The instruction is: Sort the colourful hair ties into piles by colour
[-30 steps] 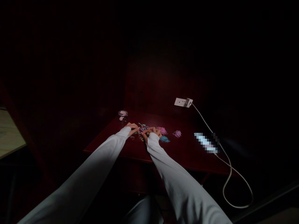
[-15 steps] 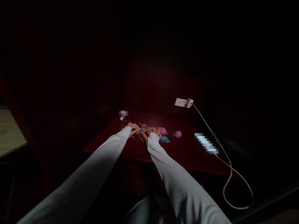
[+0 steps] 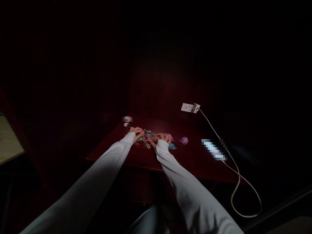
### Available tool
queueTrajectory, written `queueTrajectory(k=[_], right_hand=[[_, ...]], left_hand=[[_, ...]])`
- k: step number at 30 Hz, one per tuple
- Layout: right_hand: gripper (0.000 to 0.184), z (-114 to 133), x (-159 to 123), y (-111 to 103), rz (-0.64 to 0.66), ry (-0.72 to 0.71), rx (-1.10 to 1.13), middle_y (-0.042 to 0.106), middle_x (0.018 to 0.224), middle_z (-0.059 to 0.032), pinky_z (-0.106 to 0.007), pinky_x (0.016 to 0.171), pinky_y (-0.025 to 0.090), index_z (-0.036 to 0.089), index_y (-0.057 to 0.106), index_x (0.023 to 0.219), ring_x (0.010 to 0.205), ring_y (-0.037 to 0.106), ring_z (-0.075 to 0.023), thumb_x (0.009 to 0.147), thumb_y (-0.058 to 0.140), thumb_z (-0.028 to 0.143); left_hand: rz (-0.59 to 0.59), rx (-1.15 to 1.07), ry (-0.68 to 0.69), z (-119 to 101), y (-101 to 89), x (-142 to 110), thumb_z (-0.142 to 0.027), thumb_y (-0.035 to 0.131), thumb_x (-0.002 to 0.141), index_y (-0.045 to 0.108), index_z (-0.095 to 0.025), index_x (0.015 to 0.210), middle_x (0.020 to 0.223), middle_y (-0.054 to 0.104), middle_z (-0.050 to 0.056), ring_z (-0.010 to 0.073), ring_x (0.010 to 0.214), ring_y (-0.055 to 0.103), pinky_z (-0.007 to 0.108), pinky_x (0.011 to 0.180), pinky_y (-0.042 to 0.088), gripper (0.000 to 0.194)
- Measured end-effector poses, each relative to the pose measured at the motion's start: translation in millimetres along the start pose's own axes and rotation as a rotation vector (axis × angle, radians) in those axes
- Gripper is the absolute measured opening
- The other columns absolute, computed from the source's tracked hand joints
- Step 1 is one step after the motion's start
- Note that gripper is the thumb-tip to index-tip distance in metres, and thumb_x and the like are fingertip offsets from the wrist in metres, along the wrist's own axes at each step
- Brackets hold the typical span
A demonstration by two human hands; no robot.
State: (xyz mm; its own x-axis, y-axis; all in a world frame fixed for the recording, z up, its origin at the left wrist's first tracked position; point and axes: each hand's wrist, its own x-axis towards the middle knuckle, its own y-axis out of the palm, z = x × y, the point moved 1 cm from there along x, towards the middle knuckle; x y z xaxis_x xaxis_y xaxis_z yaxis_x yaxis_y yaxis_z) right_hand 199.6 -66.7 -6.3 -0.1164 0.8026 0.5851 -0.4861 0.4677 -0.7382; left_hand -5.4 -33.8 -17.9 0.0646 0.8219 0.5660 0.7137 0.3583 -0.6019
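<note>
A loose heap of small coloured hair ties (image 3: 148, 134) lies on the dark red table between my hands. My left hand (image 3: 136, 131) is at the heap's left edge, fingers bent and tips drawn together. Whatever they pinch is too small to make out. From the right, my right hand (image 3: 161, 138) reaches over the heap with thumb and forefinger closed at its edge; what is between them is hidden. Just beyond that hand is a pink pile (image 3: 168, 136), with a teal pile (image 3: 172, 146) beside the wrist. A purple pile (image 3: 184, 140) sits farther right.
A clear round container (image 3: 127, 119) with pale pink contents stands at the table's back left. On the right lies a bright, blurred-out device (image 3: 214, 149), with a white cable (image 3: 237, 182) running to a charger in the wall socket (image 3: 188, 108). The table's front edge (image 3: 146, 168) crosses below my forearms.
My hands have moved slightly apart, the left one to the left, uncovering more of the mixed hair ties. The whole view has shifted a little.
</note>
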Motion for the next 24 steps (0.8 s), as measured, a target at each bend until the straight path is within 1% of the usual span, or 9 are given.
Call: queueTrajectory(k=[2, 6, 9, 12, 14, 16, 21, 24], right_hand=[[0.019, -19.1, 5.8, -12.1, -0.033, 0.009, -0.04, 0.068, 0.116, -0.0033, -0.042, 0.093, 0.023, 0.032, 0.082, 0.083, 0.112, 0.041, -0.0286, 0.091, 0.071, 0.046], [0.018, -70.4, 13.9, -49.1, -0.118, 0.074, -0.11, 0.069, 0.115, -0.0039, -0.043, 0.093, 0.023, 0.033, 0.083, 0.085, 0.112, 0.04, -0.0291, 0.091, 0.07, 0.043], [0.022, -106.9, 9.3, -74.7, -0.109, 0.024, -0.128, 0.069, 0.117, -0.0043, -0.043, 0.094, 0.026, 0.033, 0.084, 0.087, 0.112, 0.04, -0.0292, 0.093, 0.067, 0.046], [0.026, -130.6, 0.0, -88.1, -0.054, -0.029, -0.162, 0.07, 0.115, -0.004, -0.042, 0.092, 0.029, 0.035, 0.084, 0.085, 0.111, 0.042, -0.0285, 0.095, 0.063, 0.048], [0.027, -137.2, -4.5, -90.0, -0.021, -0.066, -0.176, 0.071, 0.114, -0.0035, -0.041, 0.091, 0.031, 0.037, 0.084, 0.086, 0.11, 0.043, -0.0277, 0.096, 0.062, 0.048], [0.026, -137.9, -6.4, -88.5, -0.005, -0.093, -0.179, 0.071, 0.114, -0.003, -0.041, 0.091, 0.032, 0.037, 0.084, 0.087, 0.11, 0.043, -0.0273, 0.096, 0.062, 0.048], [0.02, -129.5, -5.3, -81.8, 0.01, -0.122, -0.173, 0.07, 0.119, -0.0025, -0.041, 0.093, 0.033, 0.036, 0.084, 0.084, 0.113, 0.044, -0.0278, 0.093, 0.069, 0.045], [0.021, -125.6, -4.6, -80.1, 0.004, -0.123, -0.172, 0.069, 0.123, -0.0021, -0.041, 0.094, 0.034, 0.037, 0.084, 0.086, 0.112, 0.044, -0.0274, 0.094, 0.067, 0.045]], left_hand=[[0.022, 0.005, -0.04, -0.6, -1.6, 0.9, -0.038, 0.05, 0.1, 0.079, -0.025, 0.078, 0.114, 0.074, 0.001, 0.023, 0.107, 0.056, 0.037, 0.104, 0.041, 0.039], [0.087, -0.011, -0.087, -3.7, -8.3, 0.8, -0.042, 0.037, 0.105, 0.079, -0.027, 0.08, 0.118, 0.074, 0.0, 0.0234, 0.111, 0.056, 0.039, 0.108, 0.038, 0.051], [0.096, -0.005, -0.115, -6.8, -11.3, -0.6, -0.043, 0.032, 0.107, 0.078, -0.026, 0.078, 0.119, 0.073, 0.001, 0.0244, 0.114, 0.055, 0.041, 0.111, 0.035, 0.057], [0.113, -0.006, -0.128, -8.6, -11.4, -1.5, -0.044, 0.032, 0.107, 0.077, -0.025, 0.077, 0.119, 0.074, 0.002, 0.0252, 0.114, 0.055, 0.043, 0.112, 0.033, 0.057], [0.121, -0.017, -0.128, -9.1, -11.0, -1.6, -0.044, 0.031, 0.107, 0.077, -0.024, 0.076, 0.118, 0.074, 0.003, 0.0248, 0.112, 0.056, 0.042, 0.111, 0.034, 0.059], [0.125, -0.021, -0.123, -9.3, -10.6, -1.4, -0.045, 0.03, 0.107, 0.077, -0.024, 0.076, 0.117, 0.075, 0.003, 0.024, 0.111, 0.056, 0.04, 0.109, 0.036, 0.06], [0.12, -0.007, -0.118, -8.3, -9.6, -0.5, -0.046, 0.029, 0.107, 0.077, -0.025, 0.077, 0.115, 0.075, 0.001, 0.0227, 0.111, 0.056, 0.038, 0.108, 0.037, 0.061], [0.12, -0.003, -0.103, -5.6, -8.2, 0.7, -0.047, 0.03, 0.106, 0.077, -0.025, 0.078, 0.116, 0.075, 0.001, 0.0214, 0.11, 0.057, 0.036, 0.107, 0.037, 0.059]])
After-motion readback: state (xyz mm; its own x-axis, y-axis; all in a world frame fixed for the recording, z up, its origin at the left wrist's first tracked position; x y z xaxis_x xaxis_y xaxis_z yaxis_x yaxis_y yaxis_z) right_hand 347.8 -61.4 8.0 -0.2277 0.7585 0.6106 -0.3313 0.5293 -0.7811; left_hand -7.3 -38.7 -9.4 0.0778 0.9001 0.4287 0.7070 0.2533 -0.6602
